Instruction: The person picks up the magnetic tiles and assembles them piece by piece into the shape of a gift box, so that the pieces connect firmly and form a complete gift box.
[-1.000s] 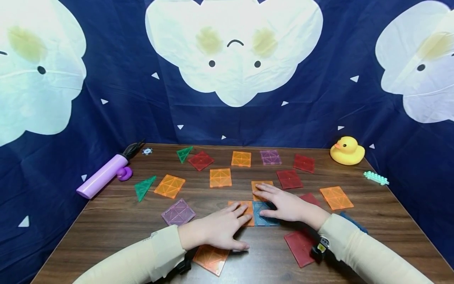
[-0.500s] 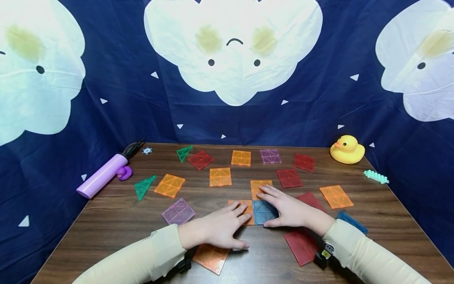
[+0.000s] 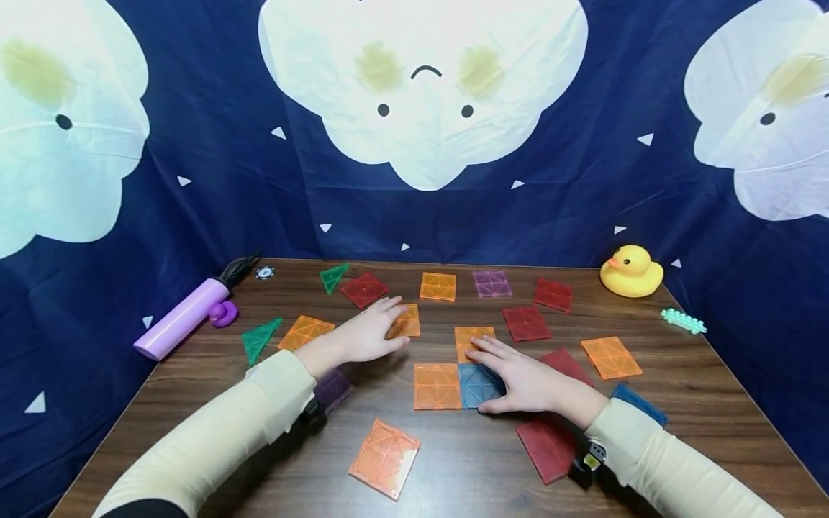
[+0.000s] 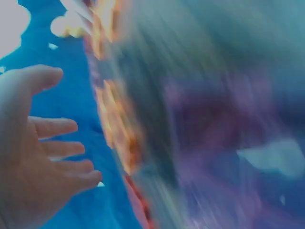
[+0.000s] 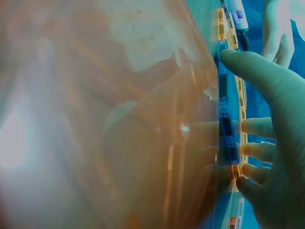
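My left hand [image 3: 359,334] reaches over the table with fingers extended, its fingertips overlapping an orange square tile [image 3: 406,321]. In the left wrist view that hand [image 4: 47,148] shows spread fingers with nothing between them; the tiles there are blurred. My right hand [image 3: 524,378] lies at a translucent blue square tile [image 3: 478,388], thumb at its near right corner. Its other fingertips rest by the right side of an orange tile [image 3: 466,338] just behind. A further orange tile [image 3: 437,386] adjoins the blue one on the left. In the right wrist view the thumb [image 5: 248,64] meets the blue tile's edge.
Red tiles [image 3: 527,324], green triangles [image 3: 261,338] and purple tiles [image 3: 492,283] lie scattered around. A loose orange tile [image 3: 385,458] sits in front. A purple cylinder [image 3: 181,319] stands left; a yellow rubber duck [image 3: 631,271] and a mint-green knobbly toy [image 3: 683,321] are right.
My left hand has lifted off the orange tile beside the blue one and moved back and left to another orange tile. My right hand shifted slightly right, uncovering more of the blue tile.
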Tool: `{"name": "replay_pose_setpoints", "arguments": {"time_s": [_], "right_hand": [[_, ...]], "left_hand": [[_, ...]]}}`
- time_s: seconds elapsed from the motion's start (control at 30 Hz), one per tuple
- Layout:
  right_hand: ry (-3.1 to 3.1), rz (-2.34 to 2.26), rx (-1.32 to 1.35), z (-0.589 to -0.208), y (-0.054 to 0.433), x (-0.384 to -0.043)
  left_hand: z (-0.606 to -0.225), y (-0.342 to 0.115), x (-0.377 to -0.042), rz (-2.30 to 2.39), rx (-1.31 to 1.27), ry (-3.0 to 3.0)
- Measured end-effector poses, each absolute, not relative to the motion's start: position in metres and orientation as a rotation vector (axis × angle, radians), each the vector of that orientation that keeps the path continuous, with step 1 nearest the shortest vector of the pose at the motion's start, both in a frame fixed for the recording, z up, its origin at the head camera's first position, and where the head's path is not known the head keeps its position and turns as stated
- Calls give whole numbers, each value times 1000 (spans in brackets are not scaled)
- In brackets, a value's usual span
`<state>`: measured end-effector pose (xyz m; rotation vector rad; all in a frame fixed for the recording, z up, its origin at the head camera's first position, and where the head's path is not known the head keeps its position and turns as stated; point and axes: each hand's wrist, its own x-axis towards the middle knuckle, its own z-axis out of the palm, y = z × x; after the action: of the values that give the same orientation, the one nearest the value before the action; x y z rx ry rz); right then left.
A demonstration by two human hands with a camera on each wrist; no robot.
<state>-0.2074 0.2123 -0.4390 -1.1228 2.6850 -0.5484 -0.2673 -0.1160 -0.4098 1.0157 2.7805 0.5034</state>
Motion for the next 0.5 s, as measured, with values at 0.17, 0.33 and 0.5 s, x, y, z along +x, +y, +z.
{"name": "replay_pose_setpoints", "arguments": {"time_s": [0.17,0.33,0.5], "right_hand": [[2678,-553,-1126,-439,211,-209],[2690,-546,-1125,-440,209,-212],[2691,-546,-1103,-441,207,-214]], "left_hand": [[-419,-123,-281,407,1009,2648],[-422,-117,-279,363,1021,2645],[-421,-107,-272,350,1026,2606]]}}
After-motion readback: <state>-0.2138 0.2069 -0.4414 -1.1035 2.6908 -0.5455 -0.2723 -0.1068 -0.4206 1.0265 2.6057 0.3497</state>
